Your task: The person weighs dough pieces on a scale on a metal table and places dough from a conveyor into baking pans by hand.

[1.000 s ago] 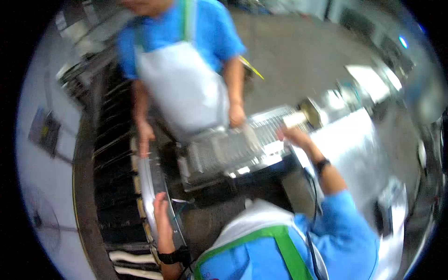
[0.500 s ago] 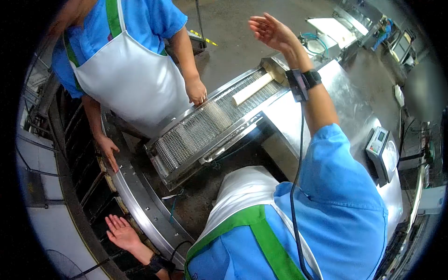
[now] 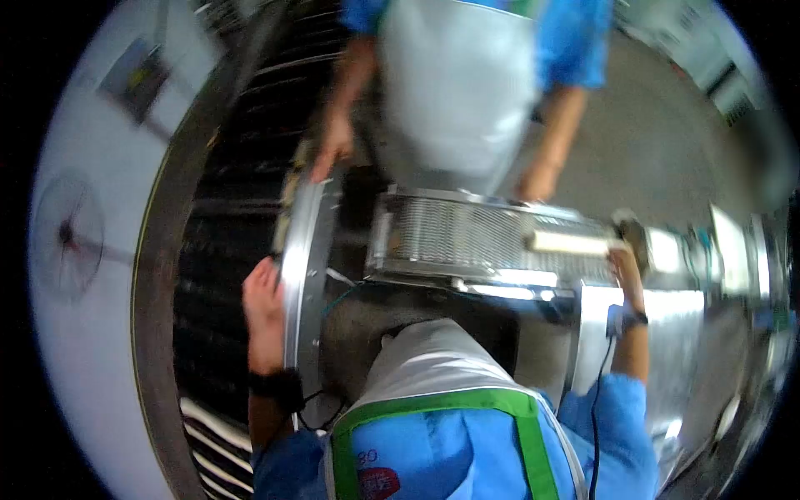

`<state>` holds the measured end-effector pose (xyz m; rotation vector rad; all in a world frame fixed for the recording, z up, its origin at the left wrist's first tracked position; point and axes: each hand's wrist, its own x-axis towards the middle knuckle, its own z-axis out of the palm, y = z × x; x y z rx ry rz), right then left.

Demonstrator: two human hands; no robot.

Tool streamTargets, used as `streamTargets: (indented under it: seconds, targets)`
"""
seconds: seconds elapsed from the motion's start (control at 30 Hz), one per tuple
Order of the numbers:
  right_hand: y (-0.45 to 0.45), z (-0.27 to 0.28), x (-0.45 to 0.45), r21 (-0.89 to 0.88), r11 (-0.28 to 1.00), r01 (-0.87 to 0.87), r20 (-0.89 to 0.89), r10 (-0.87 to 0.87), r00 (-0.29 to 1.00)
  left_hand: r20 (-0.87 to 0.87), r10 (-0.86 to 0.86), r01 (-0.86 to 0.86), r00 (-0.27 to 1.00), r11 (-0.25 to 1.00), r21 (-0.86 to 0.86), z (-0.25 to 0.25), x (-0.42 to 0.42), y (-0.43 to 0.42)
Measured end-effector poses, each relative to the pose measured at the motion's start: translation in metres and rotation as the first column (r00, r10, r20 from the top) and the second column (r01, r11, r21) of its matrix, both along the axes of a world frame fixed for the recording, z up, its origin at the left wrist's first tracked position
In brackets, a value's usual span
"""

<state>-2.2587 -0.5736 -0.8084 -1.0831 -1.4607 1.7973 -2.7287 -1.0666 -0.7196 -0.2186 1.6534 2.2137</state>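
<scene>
A pale cylindrical roll lies on the mesh conveyor, its right end by the machine outlet. My right hand is at that right end, its fingertips near or touching the roll; blur hides whether they grip it. At the left, my left hand is beside the curved metal rim, fingers extended and nothing visible in it. Dark slats lie beyond that rim, to its left.
Across the conveyor stands a person in a white apron, one hand at the rim and the other at the conveyor's far edge. A metal table is at right, a fan at far left. Pale strips lie lower left.
The view has turned, with the conveyor now nearly level across it. My right hand has come down from above the table to the roll's end. My left hand has moved up along the rim.
</scene>
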Motion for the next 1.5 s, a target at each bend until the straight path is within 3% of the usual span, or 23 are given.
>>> streamTargets:
  seconds: [0.07, 0.13, 0.17, 0.2, 0.27, 0.3, 0.4, 0.47, 0.53, 0.6, 0.67, 0.73, 0.8, 0.83, 0.87, 0.97, 1.0, 1.07, 1.17, 1.2, 1.3, 1.33, 1.5]
  targets:
    - [0.021, -0.031, 0.01, 0.226, 0.971, -0.082, 0.332, 0.002, 0.943, -0.011, 0.0, 0.0, 1.0, 1.0, -0.026, -0.005, 0.011, 0.005]
    - [0.059, -0.06, 0.0, 0.474, 0.747, -0.466, 0.776, -0.104, 0.622, -0.026, -0.014, 0.013, 1.0, 0.998, -0.058, -0.004, 0.021, -0.005]
    - [0.069, -0.067, -0.007, 0.462, 0.66, -0.593, 0.861, -0.174, 0.478, -0.037, 0.036, -0.038, 0.999, 0.998, -0.046, -0.007, 0.026, -0.012]
    - [0.082, -0.08, -0.006, 0.461, 0.605, -0.649, 0.88, -0.217, 0.422, -0.033, 0.026, -0.029, 0.999, 0.996, -0.08, -0.012, 0.031, -0.017]
    - [0.076, -0.068, -0.022, 0.325, 0.685, -0.652, 0.943, -0.181, 0.279, 0.017, 0.028, -0.026, 0.999, 0.993, -0.116, -0.017, 0.036, -0.031]
    - [0.1, -0.09, -0.017, 0.227, 0.671, -0.706, 0.948, 0.012, 0.317, 0.009, 0.061, -0.059, 0.998, 0.993, -0.107, -0.017, 0.039, -0.037]
    - [0.075, -0.077, -0.048, 0.184, 0.613, -0.768, 0.981, -0.066, 0.182, 0.043, 0.144, -0.139, 0.989, 0.984, -0.111, -0.024, 0.056, -0.06]
    - [0.078, -0.097, -0.044, 0.264, 0.513, -0.817, 0.964, -0.168, 0.206, -0.356, -0.139, 0.049, 0.924, 0.967, -0.251, -0.041, 0.074, -0.076]
    - [0.064, -0.082, -0.063, 0.27, 0.498, -0.824, 0.961, -0.195, 0.196, -0.297, -0.103, 0.013, 0.949, 0.957, -0.29, -0.039, 0.069, -0.074]
    - [0.037, -0.047, -0.098, 0.22, 0.366, -0.904, 0.968, -0.197, 0.156, -0.233, -0.068, -0.014, 0.97, 0.942, -0.334, -0.033, 0.061, -0.072]
    - [0.047, -0.046, -0.109, 0.207, 0.304, -0.93, 0.978, -0.057, 0.199, -0.034, 0.078, -0.082, 0.996, 0.985, -0.15, -0.026, 0.053, -0.068]
    - [0.059, -0.036, -0.113, 0.305, 0.189, -0.933, 0.935, 0.125, 0.331, -0.11, 0.05, -0.067, 0.993, 0.985, -0.159, -0.033, 0.042, -0.071]
    - [0.065, -0.025, -0.12, 0.3, 0.406, -0.863, 0.769, 0.432, 0.471, -0.176, 0.016, -0.046, 0.984, 0.985, -0.167, -0.037, 0.025, -0.071]
    - [0.018, 0.024, -0.159, 0.16, 0.598, -0.785, 0.611, 0.565, 0.555, -0.073, 0.151, -0.155, 0.986, 0.987, -0.049, -0.048, 0.006, -0.063]
    - [0.003, 0.036, -0.179, 0.27, 0.585, -0.764, 0.561, 0.55, 0.619, 0.042, 0.285, -0.287, 0.958, 0.957, 0.048, -0.049, -0.004, -0.058]
    - [-0.073, 0.111, -0.256, 0.071, 0.622, -0.779, 0.555, 0.625, 0.549, 0.063, 0.344, -0.347, 0.937, 0.937, 0.041, -0.063, -0.038, -0.056]
    - [-0.09, 0.114, -0.275, 0.089, 0.617, -0.782, 0.376, 0.706, 0.6, 0.072, 0.352, -0.355, 0.933, 0.933, 0.051, -0.072, -0.05, -0.059]
    - [-0.137, 0.127, -0.317, 0.208, 0.636, -0.743, 0.4, 0.638, 0.658, 0.202, 0.238, -0.291, 0.95, 0.911, 0.292, -0.083, -0.075, -0.063]
    - [-0.213, 0.172, -0.388, 0.108, 0.518, -0.849, 0.047, 0.85, 0.525, 0.221, 0.255, -0.312, 0.941, 0.909, 0.278, -0.066, -0.086, -0.064]
    - [-0.233, 0.183, -0.412, 0.114, 0.51, -0.852, -0.058, 0.86, 0.507, 0.291, 0.352, -0.391, 0.889, 0.917, 0.084, -0.042, -0.088, -0.055]
    - [-0.294, 0.207, -0.48, 0.119, 0.433, -0.893, -0.225, 0.888, 0.401, 0.23, 0.337, -0.377, 0.913, 0.912, 0.162, -0.079, -0.104, -0.066]
    - [-0.313, 0.208, -0.501, 0.111, 0.408, -0.906, -0.267, 0.891, 0.368, 0.216, 0.397, -0.417, 0.892, 0.908, 0.05, -0.068, -0.098, -0.061]
    - [-0.401, 0.146, -0.608, -0.045, 0.229, -0.972, -0.254, 0.939, 0.233, 0.209, 0.344, -0.39, 0.915, 0.886, 0.25, -0.11, -0.109, -0.059]
